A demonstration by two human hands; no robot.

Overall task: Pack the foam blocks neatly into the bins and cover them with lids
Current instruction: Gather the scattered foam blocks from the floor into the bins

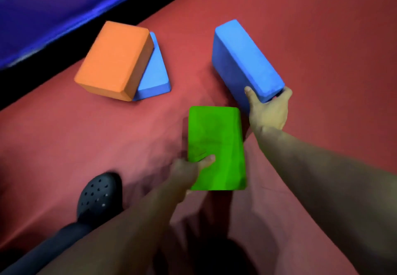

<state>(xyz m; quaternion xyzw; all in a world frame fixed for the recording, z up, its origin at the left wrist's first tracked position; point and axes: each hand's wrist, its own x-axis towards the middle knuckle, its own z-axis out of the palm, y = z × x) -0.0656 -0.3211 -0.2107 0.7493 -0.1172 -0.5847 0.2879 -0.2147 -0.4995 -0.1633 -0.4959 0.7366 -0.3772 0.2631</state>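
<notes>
Head view: left hand (189,167) gripped the green block (217,145), long axis near-far; right hand (269,111) gripped the blue block (242,60), angled far-left.

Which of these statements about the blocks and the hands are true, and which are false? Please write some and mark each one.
1. The left hand grips the green block. True.
2. The right hand holds the orange block. False: it grips the large blue block.
3. The orange block leans on a smaller blue block. True.
4. A bin with a lid stands beside the blocks. False: no bin or lid is in view.
5. The blocks lie on a red surface. True.
</notes>
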